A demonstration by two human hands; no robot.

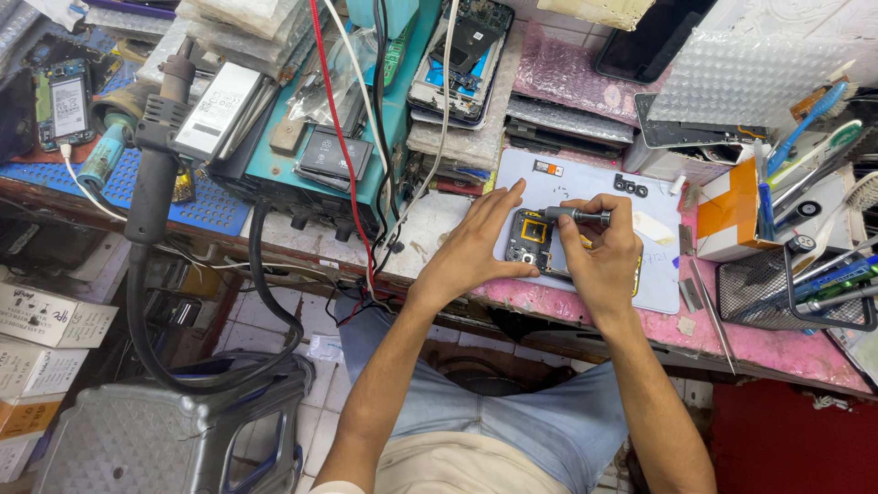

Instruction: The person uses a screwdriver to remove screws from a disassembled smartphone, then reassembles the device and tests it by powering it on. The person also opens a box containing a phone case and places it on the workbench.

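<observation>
Far left, a grey hot-air handle with a black hose (154, 155) is seen standing over a blue perforated mat (210, 209), well apart from the work. A teal bench power unit (315, 169) with red and white leads sits next to it, further right.

The left hand (480, 242) is laid flat on the opened black smartphone with its back cover off (533, 240); its fingers (506, 199) are spread and released, nothing gripped, the palm pressing the phone's left edge down. The phone lies on a pale grey rectangular work mat (640, 284) on the pink-topped bench (777, 352), directly between the two hands.

The right hand (604, 261) is clenched around a slim dark metal precision screwdriver (576, 216). The driver's long axis is seen running roughly left-right, nearly level, tip pointing left toward the phone's upper end near the camera housing, handle end at the right above the knuckles. The tip appears to touch or sit just over the phone; exact contact cannot be told. The phone lies left of and below the right fingers (572, 240), so the right hand is the nearer one to the screw area.

Small black loose parts (631, 187) are noted on the mat's upper edge, and a black wire mesh tool holder (791, 288) at far right.
</observation>
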